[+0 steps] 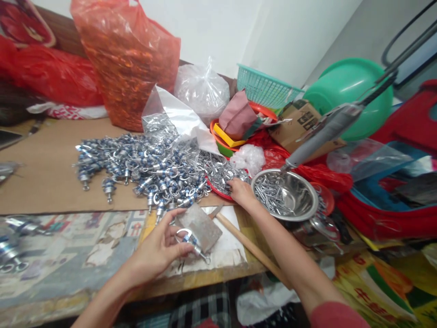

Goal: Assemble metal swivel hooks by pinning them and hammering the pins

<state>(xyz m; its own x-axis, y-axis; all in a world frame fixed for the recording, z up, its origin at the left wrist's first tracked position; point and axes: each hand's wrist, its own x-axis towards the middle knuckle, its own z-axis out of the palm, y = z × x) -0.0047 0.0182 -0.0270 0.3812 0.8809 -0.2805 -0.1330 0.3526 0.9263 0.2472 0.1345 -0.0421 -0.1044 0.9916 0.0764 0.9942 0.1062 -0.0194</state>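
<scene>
At lower centre the left hand [159, 248] grasps a blue-silver fitting [191, 240] with its fingers [182, 249], and right of centre the right hand [243, 192] is at metal parts [221, 172], its grasp unclear.

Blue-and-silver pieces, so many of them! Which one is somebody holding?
The blue-and-silver piece in the left hand, by the grey block. The others lie loose, most in the big heap.

lower centre, a glossy metal fitting [191, 239] and a matt, scuffed, metal-looking block [205, 223]; right of centre, a polished metal bowl [300, 196]; upper left, a shiny, crinkled plastic bag [128, 59].
</scene>
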